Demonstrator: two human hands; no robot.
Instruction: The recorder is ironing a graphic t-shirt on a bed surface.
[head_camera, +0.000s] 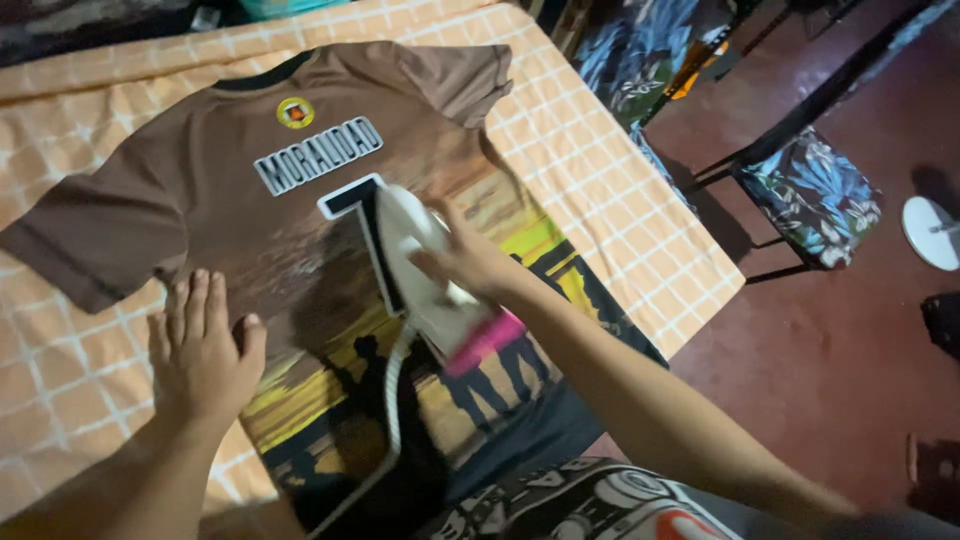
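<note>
The left hand (203, 345) lies flat, fingers spread, gripping nothing — it presses the lower edge of a brown jersey (250, 180) spread back-up on an orange checked cloth (600, 170). Just beyond, the right hand (462, 255) is clenched around the handle of a white iron (425, 275) with a pink rear, sitting on the jersey's middle. Its white cord (392, 400) trails back from the grip. Further out, right of the iron — a floral-cushioned chair (810, 195).
</note>
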